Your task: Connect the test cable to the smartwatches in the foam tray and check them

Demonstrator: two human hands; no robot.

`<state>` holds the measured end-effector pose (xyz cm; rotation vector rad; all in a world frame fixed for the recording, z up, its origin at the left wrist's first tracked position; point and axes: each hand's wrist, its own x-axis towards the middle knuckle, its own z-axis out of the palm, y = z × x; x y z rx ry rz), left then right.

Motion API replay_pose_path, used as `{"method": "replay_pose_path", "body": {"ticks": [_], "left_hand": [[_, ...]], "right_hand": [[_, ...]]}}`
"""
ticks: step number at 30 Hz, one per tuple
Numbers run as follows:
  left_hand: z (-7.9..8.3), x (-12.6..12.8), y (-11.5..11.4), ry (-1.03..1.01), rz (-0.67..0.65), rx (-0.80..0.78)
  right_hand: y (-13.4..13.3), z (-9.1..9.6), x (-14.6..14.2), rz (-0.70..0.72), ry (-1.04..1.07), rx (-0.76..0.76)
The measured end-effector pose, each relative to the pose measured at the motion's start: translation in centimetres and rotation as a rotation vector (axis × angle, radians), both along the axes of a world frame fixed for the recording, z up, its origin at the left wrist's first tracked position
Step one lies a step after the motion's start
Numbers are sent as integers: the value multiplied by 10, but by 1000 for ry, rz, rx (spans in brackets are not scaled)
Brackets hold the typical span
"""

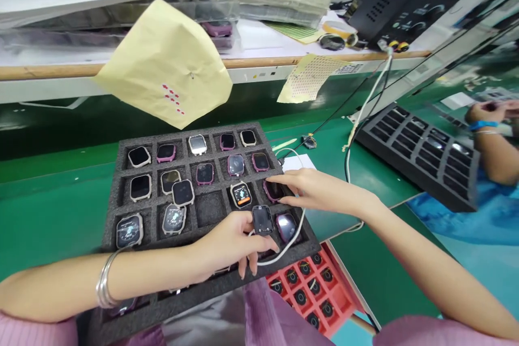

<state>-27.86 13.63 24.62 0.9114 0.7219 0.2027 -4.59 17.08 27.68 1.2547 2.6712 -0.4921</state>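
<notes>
Head view: at the left, a green counter [52, 194] is seen beside a dark foam tray [208, 209], in whose square compartments watches are set. Silver bangles [105, 281] are worn on the left forearm, which is stretched across the tray's near side. Above them, a pale-framed watch with a lit dial [130, 230] is seated. Farther right, a dark-screened watch [183, 193] is laid partly over its neighbour [168, 175], and a watch with an orange bar [241, 194] is lit. Over the tray, a black square piece [263, 220] with rounded corners and small pale spots near its edges is raised by the left hand [239, 235], between whose curled fingers and thumb it is held. Just beyond, a purple-framed watch [274, 190] with a dark screen is flanked by the parted index finger and thumb of the right hand [310, 186]; whether it is gripped cannot be told. Nearer, a white cable [290, 243] is looped, and round black parts [300, 297] are held in a red tray [339, 298]. At the far right, a second dark tray [441, 200] is seen near another person's hand [492, 111].
</notes>
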Motion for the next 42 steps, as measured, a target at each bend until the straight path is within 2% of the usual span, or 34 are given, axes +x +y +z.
{"method": "replay_pose_path", "body": {"ticks": [4, 8, 10, 12, 15, 19, 23, 27, 32, 36, 42], "left_hand": [[-9, -2, 2, 25, 8, 30], [-16, -6, 1, -25, -5, 14], [-18, -7, 2, -40, -21, 3], [-20, -7, 2, -52, -26, 0], [-21, -8, 3, -69, -25, 11], [-19, -9, 2, -67, -52, 39], [-22, -9, 0, -63, -14, 79], [-28, -10, -2, -68, 33, 105], [-25, -13, -1, -43, 59, 75], [-19, -17, 2, -60, 48, 41], [-20, -19, 2, -79, 19, 72]], "right_hand": [[10, -3, -9, 9, -82, 88], [12, -5, -1, -15, 234, -41], [5, -5, 3, -57, 406, -96], [-9, -5, -1, -100, 489, -105], [-35, -7, -16, -132, 533, -77], [-55, -15, -36, -112, 551, 77], [-55, -20, -40, -38, 536, 75], [-52, -21, -42, -48, 544, 86], [-49, -29, -45, -27, 638, 1], [-50, -41, -48, -27, 799, 102], [-56, -46, -49, -45, 828, 145]]}}
